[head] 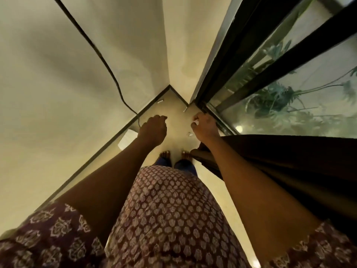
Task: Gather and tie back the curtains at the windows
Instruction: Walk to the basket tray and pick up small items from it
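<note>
Curtains were what you had come for, and one dark brown curtain [286, 161] lay bunched under your right forearm, draped from the right edge of the view down toward your right foot, beside the window [301, 105]. Your right hand [204, 126] reached past it toward the black frame [239, 55] at the foot of the glass; its grip was curled, and something small and white showed at the fingertips, though you could not have told from this view what it was or whether it was truly pinched. Your left hand [153, 128] hung apart from the right one over the floor [173, 105], its grip loosely curled and holding nothing.

You stood in a tight corner. Two pale walls met ahead of you, with a dark skirting strip along their base. One black cable [100, 55] ran down the left wall [48, 84] to the floor near your left wrist. One white sheet of paper [126, 139] lay against the skirting just beside your left forearm. Three small white scraps were scattered on the floor: one by the left skirting [160, 101], one near the corner of the frame [185, 109], one between your hands [189, 134]. Green plants [276, 97] showed blurred through the glass. Two bare feet were visible below your patterned maroon dress [164, 213].
</note>
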